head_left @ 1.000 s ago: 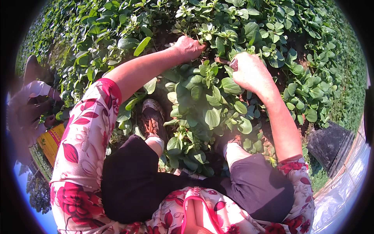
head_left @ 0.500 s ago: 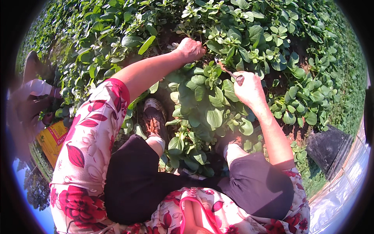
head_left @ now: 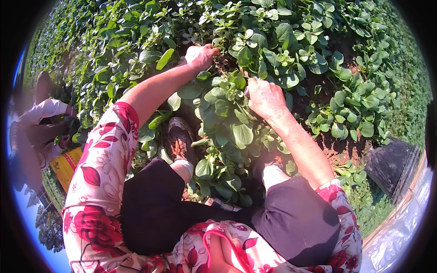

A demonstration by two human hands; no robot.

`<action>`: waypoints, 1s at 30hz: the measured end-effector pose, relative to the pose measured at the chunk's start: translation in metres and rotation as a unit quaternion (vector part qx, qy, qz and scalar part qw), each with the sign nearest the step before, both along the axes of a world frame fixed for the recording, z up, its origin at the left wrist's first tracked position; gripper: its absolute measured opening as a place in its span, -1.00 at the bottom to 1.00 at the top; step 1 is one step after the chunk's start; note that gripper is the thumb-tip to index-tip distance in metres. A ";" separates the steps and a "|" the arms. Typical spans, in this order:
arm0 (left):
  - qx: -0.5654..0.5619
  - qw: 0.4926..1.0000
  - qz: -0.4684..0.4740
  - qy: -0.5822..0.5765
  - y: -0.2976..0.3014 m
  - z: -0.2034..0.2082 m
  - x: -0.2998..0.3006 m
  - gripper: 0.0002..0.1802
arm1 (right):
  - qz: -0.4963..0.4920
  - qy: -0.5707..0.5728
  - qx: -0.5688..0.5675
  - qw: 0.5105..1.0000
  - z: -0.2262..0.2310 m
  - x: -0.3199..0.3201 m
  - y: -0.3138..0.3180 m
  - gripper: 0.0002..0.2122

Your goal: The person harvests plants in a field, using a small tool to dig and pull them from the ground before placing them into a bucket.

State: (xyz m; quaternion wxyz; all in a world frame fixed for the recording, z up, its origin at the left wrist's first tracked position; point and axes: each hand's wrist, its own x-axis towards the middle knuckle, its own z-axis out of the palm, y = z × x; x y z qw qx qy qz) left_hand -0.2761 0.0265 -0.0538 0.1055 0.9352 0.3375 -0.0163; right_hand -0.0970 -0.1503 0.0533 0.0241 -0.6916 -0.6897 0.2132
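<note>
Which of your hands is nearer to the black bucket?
Right. The right hand is among the leafy plants, forward and to the left of the black bucket; the left hand is farther left and farther forward.

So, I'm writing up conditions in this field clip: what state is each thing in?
Left hand: fingers curled, what they hold unclear
Right hand: closed around a hand tool
Hand tool: gripped, mostly hidden
Leafy plants: green, partly sunlit
Left shoe: worn, on the ground
Black bucket: upright or tipped, can't tell
Yellow package: partly hidden; open or closed, can't tell
Plastic sheeting: wrinkled
</note>
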 end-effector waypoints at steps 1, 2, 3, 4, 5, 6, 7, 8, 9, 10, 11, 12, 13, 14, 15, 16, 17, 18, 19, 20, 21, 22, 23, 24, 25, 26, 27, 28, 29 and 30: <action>0.009 1.000 0.000 -0.023 0.006 -0.005 -0.013 -0.73 | -0.043 0.039 0.012 0.998 0.015 0.002 0.001 -0.81; 0.015 0.999 0.000 -0.043 0.008 0.001 -0.025 -0.73 | -0.071 0.043 0.006 0.997 0.026 0.003 -0.004 -0.79; 0.024 0.997 -0.001 -0.071 0.014 0.004 -0.033 -0.72 | -0.098 0.041 0.003 0.994 0.037 0.006 -0.005 -0.76; 0.017 0.995 -0.043 -0.087 0.017 0.003 -0.043 -0.74 | -0.142 0.036 -0.047 0.988 0.046 0.008 -0.005 -0.74; 0.049 0.997 -0.043 -0.028 0.007 0.020 -0.035 -0.76 | -0.176 0.047 -0.074 0.980 0.052 0.019 -0.010 -0.77; 0.090 0.993 -0.072 -0.036 0.005 0.022 -0.035 -0.76 | -0.194 0.067 -0.046 0.978 0.048 0.026 -0.016 -0.77; 0.130 0.985 -0.100 -0.044 0.004 0.023 -0.035 -0.76 | -0.212 0.085 -0.019 0.973 0.044 0.031 -0.023 -0.78; 0.157 0.978 -0.113 -0.073 -0.001 0.032 -0.033 -0.75 | -0.238 0.113 -0.008 0.965 0.047 0.031 -0.026 -0.79; 0.190 0.972 -0.131 -0.040 -0.003 0.036 -0.032 -0.74 | -0.226 0.133 0.024 0.965 0.048 0.032 -0.028 -0.78; 0.200 0.968 -0.140 -0.055 -0.005 0.030 -0.031 -0.75 | -0.239 0.136 0.008 0.961 0.047 0.032 -0.027 -0.79; 0.212 0.963 -0.150 -0.070 -0.005 0.026 -0.030 -0.75 | -0.253 0.139 -0.007 0.958 0.048 0.032 -0.025 -0.80; 0.214 0.958 -0.175 -0.078 -0.004 0.024 -0.030 -0.77 | -0.246 0.131 0.001 0.960 0.046 0.031 -0.023 -0.79; 0.204 0.958 -0.194 -0.049 -0.005 0.020 -0.023 -0.78 | -0.239 0.125 0.009 0.963 0.040 0.029 -0.022 -0.78; 0.199 0.952 -0.226 -0.058 -0.002 0.017 -0.019 -0.79 | -0.235 0.117 0.019 0.965 0.034 0.028 -0.021 -0.77; 0.194 0.944 -0.256 -0.068 0.001 0.015 -0.016 -0.79 | -0.228 0.126 0.021 0.965 0.030 0.025 -0.017 -0.78; 0.197 0.938 -0.276 -0.064 0.003 0.013 -0.013 -0.79 | -0.207 0.123 0.018 0.970 0.027 0.022 -0.012 -0.78; 0.194 0.940 -0.272 -0.067 0.004 0.012 -0.006 -0.75 | -0.188 0.120 0.014 0.975 0.024 0.020 -0.007 -0.79; 0.182 0.946 -0.263 -0.051 0.004 0.010 0.000 -0.72 | -0.199 0.123 0.000 0.972 0.022 0.018 -0.003 -0.79; 0.170 0.952 -0.253 -0.034 0.004 0.008 0.006 -0.69 | -0.203 0.120 -0.001 0.972 0.019 0.018 -0.001 -0.79; 0.159 0.954 -0.253 -0.019 0.004 0.010 0.012 -0.63 | -0.207 0.119 -0.005 0.971 0.011 0.017 0.001 -0.79; 0.173 0.952 -0.252 0.033 0.004 0.013 0.016 -0.60 | -0.211 0.119 -0.008 0.970 0.007 0.014 0.003 -0.79; 0.191 0.946 -0.239 0.109 0.001 0.015 0.026 -0.59 | -0.210 0.124 0.000 0.970 0.005 0.010 0.004 -0.79; 0.209 0.934 -0.226 0.181 -0.003 0.020 0.036 -0.57 | -0.215 0.125 -0.006 0.969 0.002 0.009 0.005 -0.79; 0.327 0.899 -0.224 0.186 -0.001 0.011 0.041 -0.57 | -0.218 0.126 -0.010 0.968 -0.001 0.008 0.006 -0.79; 0.445 0.849 -0.208 0.193 0.001 0.002 0.046 -0.57 | -0.222 0.126 -0.015 0.967 -0.003 0.007 0.008 -0.79; 0.546 0.793 -0.180 0.200 0.003 -0.003 0.050 -0.55 | -0.227 0.136 -0.004 0.964 -0.003 0.003 0.009 -0.79; 0.585 0.774 -0.157 0.185 0.005 -0.008 0.049 -0.55 | -0.231 0.152 0.008 0.961 -0.005 0.000 0.010 -0.79; 0.586 0.778 -0.151 0.168 0.008 -0.014 0.046 -0.56 | -0.235 0.168 0.021 0.957 -0.009 -0.004 0.010 -0.79; 0.579 0.786 -0.155 0.154 0.011 -0.013 0.046 -0.56 | -0.245 0.181 0.034 0.952 -0.011 -0.005 0.010 -0.79; 0.567 0.795 -0.162 0.143 0.014 -0.012 0.045 -0.57 | -0.245 0.184 0.042 0.951 -0.010 -0.007 0.013 -0.80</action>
